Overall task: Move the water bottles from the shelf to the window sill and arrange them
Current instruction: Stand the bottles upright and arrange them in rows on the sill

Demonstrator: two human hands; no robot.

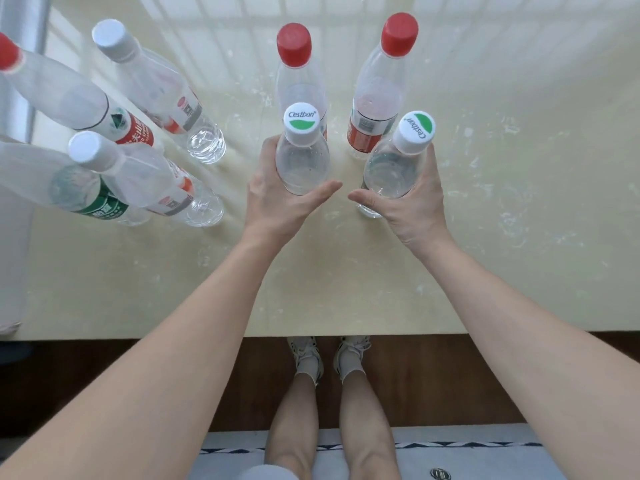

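I look straight down at a pale yellow window sill point(311, 271). My left hand point(273, 199) wraps a clear bottle with a white and green Cestbon cap point(301, 161). My right hand point(412, 206) wraps a second Cestbon bottle point(394, 171), whose base rests on the sill. Just behind them stand two red-capped bottles point(299, 84) point(379, 98). At the left stands a group of several more bottles: two with white caps point(162, 95) point(152, 181), one red-capped with a red label point(69, 95), and one with a green label point(72, 188).
The sill's front edge point(346, 332) runs across the middle of the view. Below it are a dark wooden floor point(450, 375), a patterned rug point(467, 452) and my own legs and shoes. A metal window frame point(24, 36) stands at the far left.
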